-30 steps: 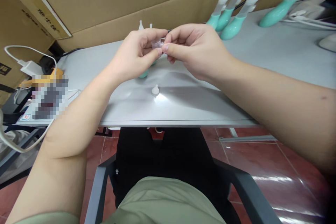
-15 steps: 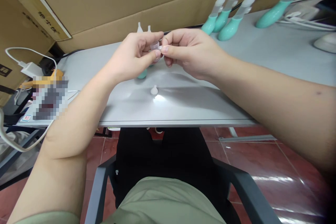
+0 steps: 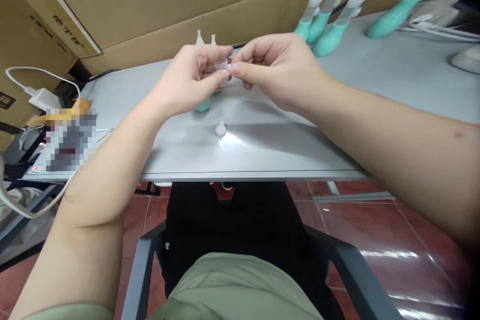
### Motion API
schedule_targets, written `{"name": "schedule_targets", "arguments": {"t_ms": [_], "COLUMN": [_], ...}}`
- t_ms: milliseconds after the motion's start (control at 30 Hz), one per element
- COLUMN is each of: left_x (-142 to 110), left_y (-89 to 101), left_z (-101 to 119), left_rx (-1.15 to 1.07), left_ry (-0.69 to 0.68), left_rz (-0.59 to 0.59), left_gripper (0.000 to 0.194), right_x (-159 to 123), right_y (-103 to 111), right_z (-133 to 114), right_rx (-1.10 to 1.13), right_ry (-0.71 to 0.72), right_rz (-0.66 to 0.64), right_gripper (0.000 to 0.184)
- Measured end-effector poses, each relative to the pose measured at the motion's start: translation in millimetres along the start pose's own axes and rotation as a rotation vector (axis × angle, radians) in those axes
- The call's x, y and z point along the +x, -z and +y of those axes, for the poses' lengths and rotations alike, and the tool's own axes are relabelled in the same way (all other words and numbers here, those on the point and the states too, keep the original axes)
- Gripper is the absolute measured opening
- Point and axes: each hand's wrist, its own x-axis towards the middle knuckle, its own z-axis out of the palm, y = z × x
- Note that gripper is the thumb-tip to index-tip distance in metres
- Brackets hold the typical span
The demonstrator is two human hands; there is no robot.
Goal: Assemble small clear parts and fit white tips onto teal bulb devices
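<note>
My left hand [image 3: 193,77] grips a short clear plastic tube [image 3: 221,64] between thumb and fingers, above the table. At the tube's right side, my right hand [image 3: 275,67] pinches with thumb and forefinger on a small translucent bit; whether this is a separate piece or part of the tube, I cannot tell. Below the hands, a small white cone-shaped tip [image 3: 221,129] rests on the table. Partly hidden behind my left hand stand two white nozzles, one of them this nozzle [image 3: 199,38], with a teal bulb [image 3: 203,105] showing underneath.
Several teal-bulbed nasal aspirators, such as this aspirator [image 3: 339,25], stand at the back right of the grey table [image 3: 180,160]. Cardboard [image 3: 150,0] walls off the back. White cables and a charger [image 3: 47,100] are at the left. A white rounded object [image 3: 467,60] lies far right.
My right hand has shifted slightly up and its lower fingers have moved, with the pinch still at the tube's side. My left hand and the white tip stay nearly in place.
</note>
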Motion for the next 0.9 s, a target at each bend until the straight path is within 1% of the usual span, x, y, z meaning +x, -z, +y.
{"name": "schedule_targets", "arguments": {"t_ms": [100, 200, 333, 433, 667, 767, 900], "left_x": [-1, -3, -6, -5, -4, -4, -2], "left_y": [-0.6, -1.2, -1.2, -0.9, -1.0, -1.1, -2.4], "left_z": [2, 9, 15, 16, 17, 15, 8], "left_rx": [0.006, -0.011, -0.026, -0.054, -0.042, -0.038, -0.047], "left_ry": [-0.032, -0.042, -0.033, -0.037, -0.032, -0.019, 0.001], "left_rz": [-0.035, -0.072, -0.069, -0.065, -0.084, -0.079, -0.025], "left_gripper": [0.004, 0.008, 0.011, 0.013, 0.012, 0.011, 0.015], "right_x": [-1, -2, -1, 0, 1, 1, 0], "right_y": [-3, -6, -8, -7, -4, -5, -5], "right_z": [-2, -5, -10, -10, -6, -6, -7], "right_rx": [0.009, -0.008, 0.019, 0.057, 0.021, -0.022, -0.023], "right_ry": [0.011, 0.002, -0.012, -0.025, -0.083, -0.078, 0.029], "right_rz": [-0.019, -0.035, -0.057, -0.089, -0.138, -0.096, -0.002], "right_gripper": [0.042, 0.043, 0.041, 0.038, 0.042, 0.042, 0.041]}}
